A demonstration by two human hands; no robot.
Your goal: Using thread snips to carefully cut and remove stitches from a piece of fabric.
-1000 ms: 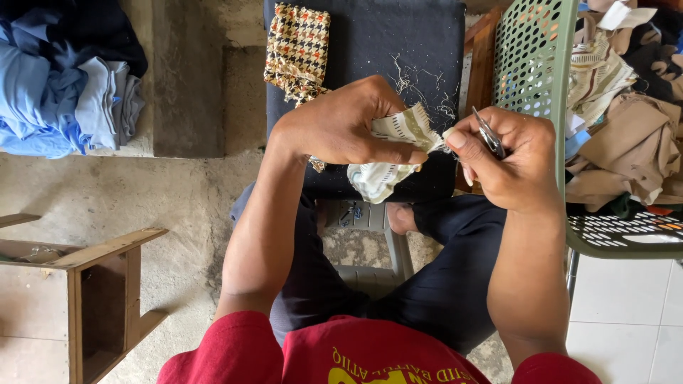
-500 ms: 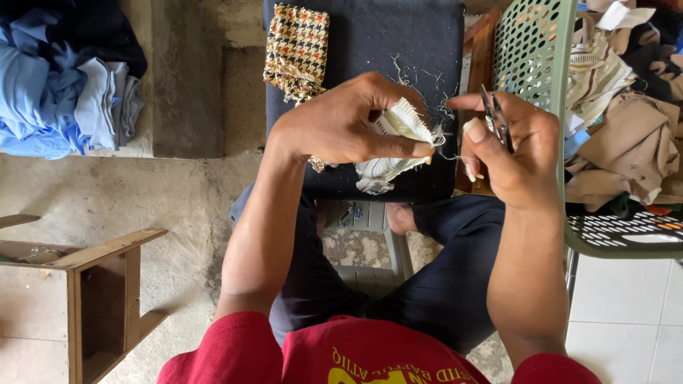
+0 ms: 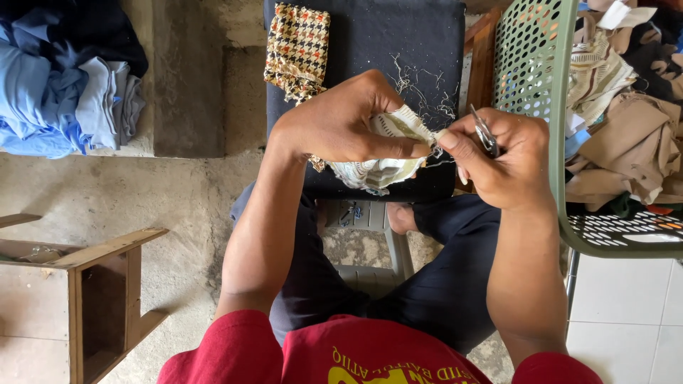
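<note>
Pinching striped cloth (image 3: 380, 153) at twelve o'clock above the lap, left hand (image 3: 341, 124) clenched on it; right hand (image 3: 509, 160) at three o'clock gripping small snips (image 3: 485, 134). Risks nicking the cloth or left fingertips (image 3: 416, 149), blades so near.

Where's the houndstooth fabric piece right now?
In the head view, the houndstooth fabric piece lies at the upper left corner of the dark cushion, just beyond the left hand.
</note>
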